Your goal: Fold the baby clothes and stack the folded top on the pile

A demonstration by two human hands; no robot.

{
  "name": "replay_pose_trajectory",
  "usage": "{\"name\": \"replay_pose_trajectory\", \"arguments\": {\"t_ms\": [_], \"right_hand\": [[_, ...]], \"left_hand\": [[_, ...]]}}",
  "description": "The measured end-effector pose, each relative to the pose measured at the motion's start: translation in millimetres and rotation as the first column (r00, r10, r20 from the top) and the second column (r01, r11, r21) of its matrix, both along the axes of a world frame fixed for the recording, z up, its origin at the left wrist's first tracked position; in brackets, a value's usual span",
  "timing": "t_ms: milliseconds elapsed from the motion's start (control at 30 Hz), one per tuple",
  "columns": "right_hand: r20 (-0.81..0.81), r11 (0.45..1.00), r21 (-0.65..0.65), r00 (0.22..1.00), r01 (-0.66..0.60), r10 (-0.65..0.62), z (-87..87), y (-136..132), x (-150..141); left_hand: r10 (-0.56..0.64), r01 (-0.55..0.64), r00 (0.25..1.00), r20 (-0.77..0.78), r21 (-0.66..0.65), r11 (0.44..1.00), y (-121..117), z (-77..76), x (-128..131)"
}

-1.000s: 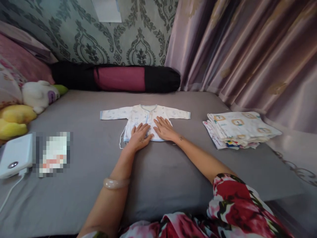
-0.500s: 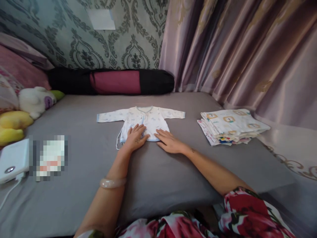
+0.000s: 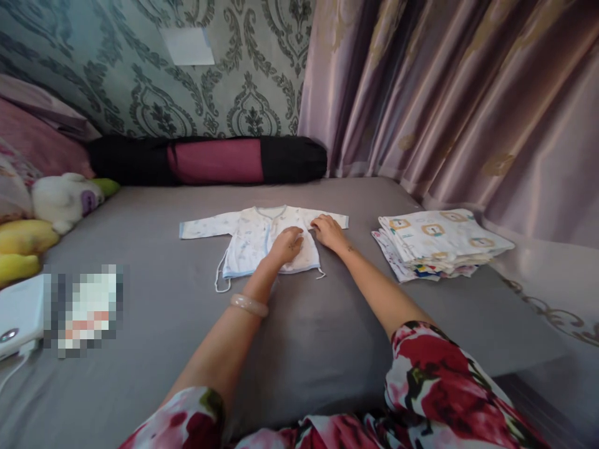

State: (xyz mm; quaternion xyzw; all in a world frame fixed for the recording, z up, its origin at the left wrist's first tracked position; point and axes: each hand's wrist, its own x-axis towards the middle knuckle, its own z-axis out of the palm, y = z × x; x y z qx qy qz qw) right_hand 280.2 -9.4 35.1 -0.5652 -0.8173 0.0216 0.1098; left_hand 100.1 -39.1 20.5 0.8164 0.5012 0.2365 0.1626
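Note:
A small white baby shirt (image 3: 248,240) with blue trim lies spread flat on the grey bed sheet (image 3: 154,324), sleeves out to both sides. My left hand (image 3: 286,243) presses on the shirt's right half, fingers curled down onto the cloth. My right hand (image 3: 329,229) rests on the shirt's right sleeve near the shoulder, fingers together and bent on the fabric. Whether either hand pinches the cloth is unclear.
A stack of folded patterned cloths (image 3: 440,240) sits to the right. A black and maroon bolster (image 3: 210,159) lies along the wall. Soft toys (image 3: 60,198) and a white device (image 3: 16,315) with a cord are at the left. Curtains (image 3: 444,93) hang at the right.
Both hands moved up and to the right from the shirt's lower hem: the left onto its right half, the right onto the right sleeve. The camera shifted slightly.

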Motion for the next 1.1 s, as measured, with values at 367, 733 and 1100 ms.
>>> {"name": "replay_pose_trajectory", "arguments": {"t_ms": [367,733,1100], "right_hand": [[0.072,0.992,0.093,0.994,-0.089,0.083,-10.4,18,14],[-0.193,0.99,-0.131,0.978,0.055,-0.08,0.3,34,12],[-0.434,0.536,-0.239,0.404,0.81,-0.805,2.3,32,24]], "left_hand": [[0.063,-0.044,0.987,-0.145,0.132,0.99,7,-22.8,20],[0.047,-0.058,0.902,-0.429,-0.014,0.998,2,-3.3,27],[0.007,-0.036,0.906,-0.423,-0.061,0.997,5,-3.4,23]]}}
